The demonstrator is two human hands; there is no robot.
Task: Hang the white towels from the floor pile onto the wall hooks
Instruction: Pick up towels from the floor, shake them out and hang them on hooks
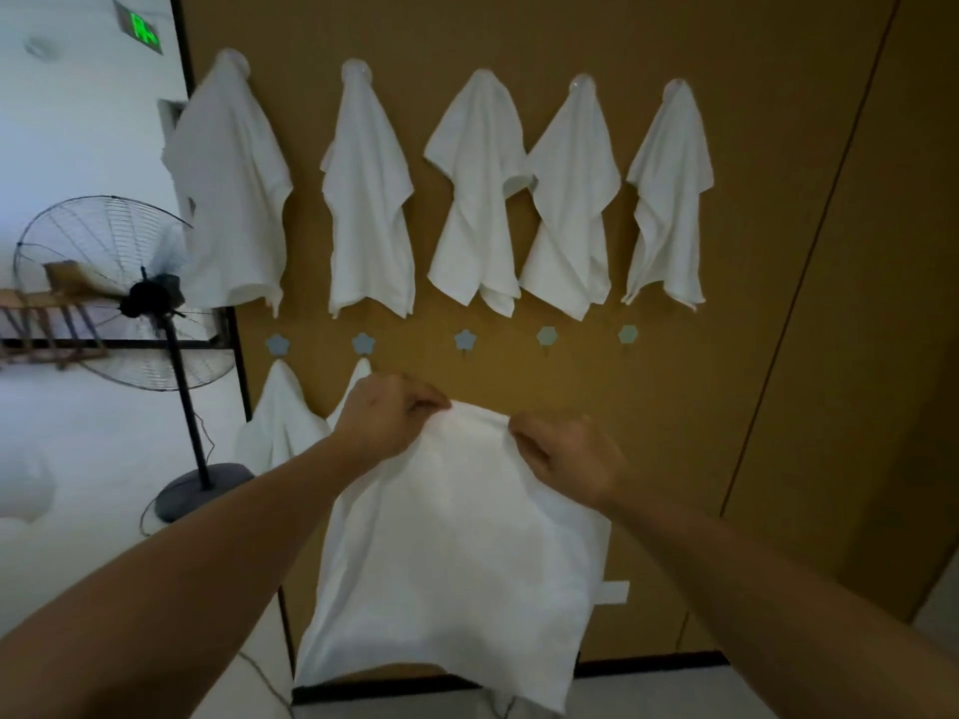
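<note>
Both hands pinch the top edge of a white towel held up in front of the brown wall panel: the left hand grips the edge at its left end, the right hand grips it further right, fingers and thumbs curled onto the cloth, the two hands near each other with a short raised fold between them. The rest of the towel hangs freely down toward the panel's bottom edge. Along the panel's upper part, five hung towels drape in a row from their hooks. Below them runs a row of blue flower-shaped hooks; the two at the left end already carry lower towels, while the three toward the right are bare. The step in hand looks to be hanging this towel on the third lower hook, just above the hands. To do it well, I would keep the fold between the pinches taut and bunched, lift it over the hook's prong rather than beside it, let the cloth settle on the prong before letting go, and release one hand first to check that the towel holds.
</note>
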